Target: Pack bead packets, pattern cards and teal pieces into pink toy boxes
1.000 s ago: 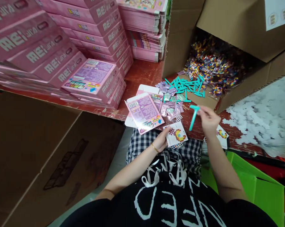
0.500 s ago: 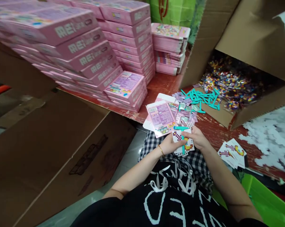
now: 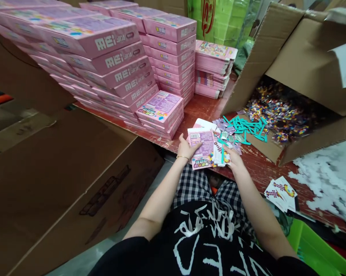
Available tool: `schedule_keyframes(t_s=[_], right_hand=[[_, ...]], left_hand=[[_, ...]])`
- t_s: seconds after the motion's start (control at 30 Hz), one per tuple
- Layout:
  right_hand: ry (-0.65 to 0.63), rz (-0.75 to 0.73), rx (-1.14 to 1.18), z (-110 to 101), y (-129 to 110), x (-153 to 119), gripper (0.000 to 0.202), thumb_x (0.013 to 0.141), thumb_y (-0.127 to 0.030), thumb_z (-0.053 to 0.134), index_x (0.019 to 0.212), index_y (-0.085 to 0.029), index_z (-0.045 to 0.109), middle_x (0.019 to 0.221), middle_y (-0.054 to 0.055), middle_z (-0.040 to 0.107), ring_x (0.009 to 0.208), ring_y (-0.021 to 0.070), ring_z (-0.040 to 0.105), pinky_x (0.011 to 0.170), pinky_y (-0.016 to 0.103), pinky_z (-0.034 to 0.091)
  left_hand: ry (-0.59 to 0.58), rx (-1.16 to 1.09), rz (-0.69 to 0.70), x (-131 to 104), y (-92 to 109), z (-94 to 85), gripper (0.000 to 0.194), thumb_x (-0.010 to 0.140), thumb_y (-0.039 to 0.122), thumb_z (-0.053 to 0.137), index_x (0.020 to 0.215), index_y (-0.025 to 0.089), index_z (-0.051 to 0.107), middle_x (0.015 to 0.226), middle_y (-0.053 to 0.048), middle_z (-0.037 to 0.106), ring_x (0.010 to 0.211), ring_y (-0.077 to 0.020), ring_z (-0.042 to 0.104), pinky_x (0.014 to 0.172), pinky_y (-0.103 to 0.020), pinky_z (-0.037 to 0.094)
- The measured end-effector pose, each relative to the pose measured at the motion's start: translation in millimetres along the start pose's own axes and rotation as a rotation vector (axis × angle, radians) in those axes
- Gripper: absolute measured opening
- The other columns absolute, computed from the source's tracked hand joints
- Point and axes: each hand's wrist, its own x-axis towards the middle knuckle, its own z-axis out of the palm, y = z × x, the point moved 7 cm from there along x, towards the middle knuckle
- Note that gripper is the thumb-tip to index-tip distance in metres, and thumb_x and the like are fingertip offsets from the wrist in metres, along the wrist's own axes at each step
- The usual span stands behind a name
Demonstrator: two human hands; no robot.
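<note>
My left hand (image 3: 186, 148) grips the left side of a flat pink and purple printed box (image 3: 203, 143), thumb on top. In my right hand (image 3: 233, 155) is a bundle of white printed cards (image 3: 218, 156) with a turquoise T-shaped plastic tool (image 3: 222, 153) lying on them. The bundle is at the right end of the box, partly over it; whether it reaches inside I cannot tell. Small bags with yellow and blue bits (image 3: 212, 158) show beside the cards. Behind the box lies another pink carton (image 3: 204, 124) on the red table.
Stacks of pink boxes (image 3: 115, 44) rise at the left, and flat cartons (image 3: 213, 69) are piled behind. Turquoise T-shaped tools (image 3: 247, 126) lie by an open cardboard box (image 3: 238, 88) of colourful bits (image 3: 279, 111). Loose cards (image 3: 282, 191) and a green bin (image 3: 316, 249) are at the right.
My left hand has let go of the card bundle and moved left onto the pink box. My right hand keeps the cards and turquoise tool, now up against the box. The view has shifted slightly.
</note>
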Motion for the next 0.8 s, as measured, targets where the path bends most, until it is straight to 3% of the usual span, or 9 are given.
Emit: schedule_keyframes(t_s=[0.07, 0.13, 0.2, 0.3, 0.37, 0.5, 0.63, 0.8], right_hand=[[-0.006, -0.020, -0.057, -0.4, -3.5, -9.5, 0.034, 0.062, -0.029, 0.084, 0.084, -0.018, 0.061, 0.073, 0.004, 0.075, 0.064, 0.0231, 0.073, 0.065, 0.035, 0.063], [-0.080, -0.086, -0.113, 2.9, -23.0, -25.8, 0.036, 0.064, -0.035, 0.083, 0.087, -0.020, 0.060, 0.076, 0.003, 0.075, 0.069, 0.0236, 0.074, 0.068, 0.035, 0.063], [-0.134, -0.234, -0.119, 6.5, -58.4, -45.1, 0.038, 0.067, -0.038, 0.082, 0.093, -0.023, 0.059, 0.085, 0.001, 0.075, 0.079, 0.0232, 0.074, 0.074, 0.036, 0.062], [-0.092, -0.515, -0.080, 9.3, -113.4, -68.0, 0.043, 0.068, -0.037, 0.081, 0.102, -0.025, 0.057, 0.099, 0.000, 0.074, 0.093, 0.0208, 0.071, 0.084, 0.036, 0.059], [-0.062, -0.594, -0.088, 11.1, -128.7, -73.5, 0.050, 0.065, -0.033, 0.084, 0.104, -0.026, 0.055, 0.100, -0.001, 0.072, 0.094, 0.0198, 0.071, 0.087, 0.036, 0.058], [-0.001, -0.520, -0.145, -2.9, -112.8, -73.8, 0.061, 0.055, -0.030, 0.089, 0.101, -0.024, 0.051, 0.096, -0.001, 0.071, 0.088, 0.0194, 0.070, 0.087, 0.038, 0.057], [0.104, -0.582, -0.216, -31.6, -99.4, -91.1, 0.069, 0.049, -0.032, 0.092, 0.103, -0.025, 0.049, 0.097, -0.001, 0.068, 0.087, 0.0181, 0.068, 0.086, 0.036, 0.056], [-0.076, -0.517, -0.318, -21.2, -90.6, -105.8, 0.074, 0.042, -0.029, 0.094, 0.102, -0.024, 0.051, 0.099, 0.000, 0.067, 0.089, 0.0184, 0.067, 0.085, 0.033, 0.055]], left_hand=[[-0.104, -0.145, 0.002, -4.4, 9.8, 11.2, 0.081, 0.055, 0.042, 0.087, 0.121, 0.010, 0.053, 0.106, -0.017, 0.071, 0.100, -0.0286, 0.067, 0.090, -0.043, 0.050], [-0.262, -0.254, 0.055, -24.4, 22.7, 20.5, 0.061, 0.060, 0.044, 0.083, 0.107, 0.011, 0.062, 0.104, -0.014, 0.072, 0.094, -0.0257, 0.068, 0.087, -0.041, 0.053], [-0.457, -0.258, 0.106, -56.5, 32.7, 28.8, 0.052, 0.062, 0.043, 0.082, 0.101, 0.012, 0.066, 0.098, -0.010, 0.073, 0.087, -0.0219, 0.068, 0.083, -0.037, 0.054], [-0.734, -0.216, 0.075, -110.7, 36.3, 41.4, 0.047, 0.060, 0.035, 0.085, 0.096, 0.013, 0.066, 0.085, -0.004, 0.072, 0.073, -0.0162, 0.066, 0.073, -0.030, 0.054], [-0.830, -0.240, 0.027, -137.4, 35.9, 47.5, 0.045, 0.058, 0.032, 0.086, 0.093, 0.013, 0.065, 0.080, -0.003, 0.071, 0.069, -0.0140, 0.065, 0.070, -0.028, 0.054], [-0.855, -0.320, -0.082, -158.9, 28.5, 57.3, 0.044, 0.059, 0.031, 0.086, 0.093, 0.013, 0.066, 0.082, -0.003, 0.072, 0.070, -0.0130, 0.065, 0.069, -0.026, 0.054], [-0.813, -0.392, -0.178, -162.3, 16.1, 64.8, 0.039, 0.062, 0.033, 0.085, 0.090, 0.013, 0.066, 0.083, -0.003, 0.073, 0.069, -0.0122, 0.065, 0.069, -0.025, 0.053], [-0.811, -0.402, -0.205, -167.3, 11.4, 68.8, 0.043, 0.060, 0.032, 0.086, 0.093, 0.015, 0.064, 0.086, -0.002, 0.073, 0.072, -0.0135, 0.067, 0.071, -0.027, 0.054]])
